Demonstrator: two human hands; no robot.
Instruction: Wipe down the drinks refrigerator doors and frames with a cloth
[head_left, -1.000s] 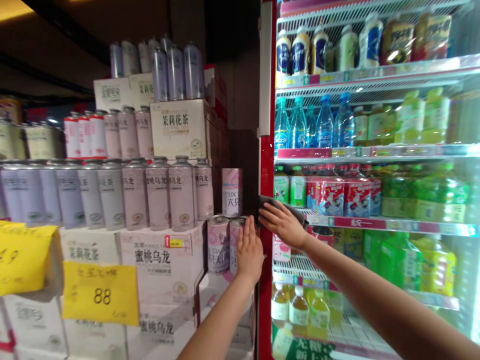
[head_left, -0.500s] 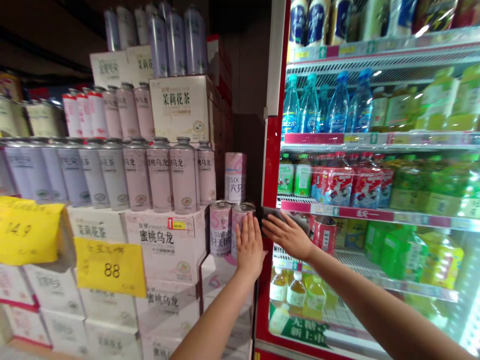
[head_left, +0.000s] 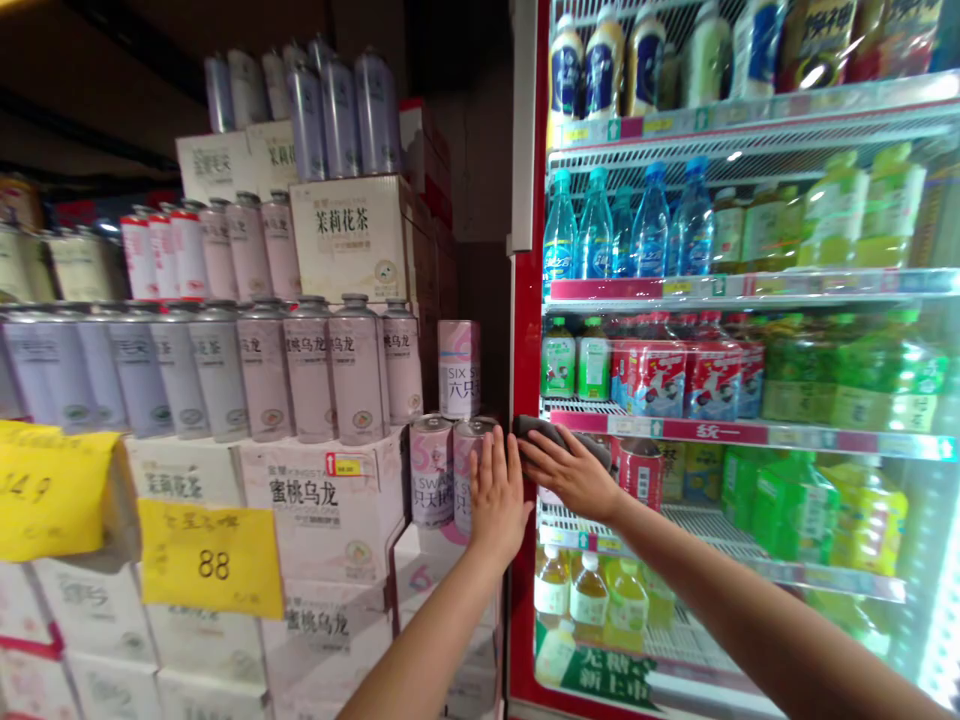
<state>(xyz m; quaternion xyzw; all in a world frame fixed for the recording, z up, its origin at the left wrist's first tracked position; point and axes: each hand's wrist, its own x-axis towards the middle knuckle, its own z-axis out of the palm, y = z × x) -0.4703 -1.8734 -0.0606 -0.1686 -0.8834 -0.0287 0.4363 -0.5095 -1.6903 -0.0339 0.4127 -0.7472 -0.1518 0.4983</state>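
My right hand (head_left: 574, 470) lies over a dark grey cloth (head_left: 551, 432), pressing it against the fridge's front by the red frame (head_left: 526, 330). Its fingers point left and the cloth shows above them. My left hand (head_left: 496, 500) is open, fingers stretched upward and nearly together, at the frame's left edge. It covers part of a pink-and-white can (head_left: 461, 470); whether it touches the can or the fridge's side, I cannot tell. Beside that can stands another pink can (head_left: 431, 480), and a third can (head_left: 459, 365) is stacked above.
Left of the fridge, tall pink and lilac cans (head_left: 356, 370) stand on stacked cartons (head_left: 322, 510). Yellow price signs (head_left: 210, 560) hang in front of them. Behind the fridge's glass, shelves (head_left: 739, 430) hold several rows of bottles, such as blue ones (head_left: 649, 225), and drink packs.
The view has shifted slightly, so the fridge and cans sit lower and a little further left. Both hands stay in about the same place, the right one still on the cloth.
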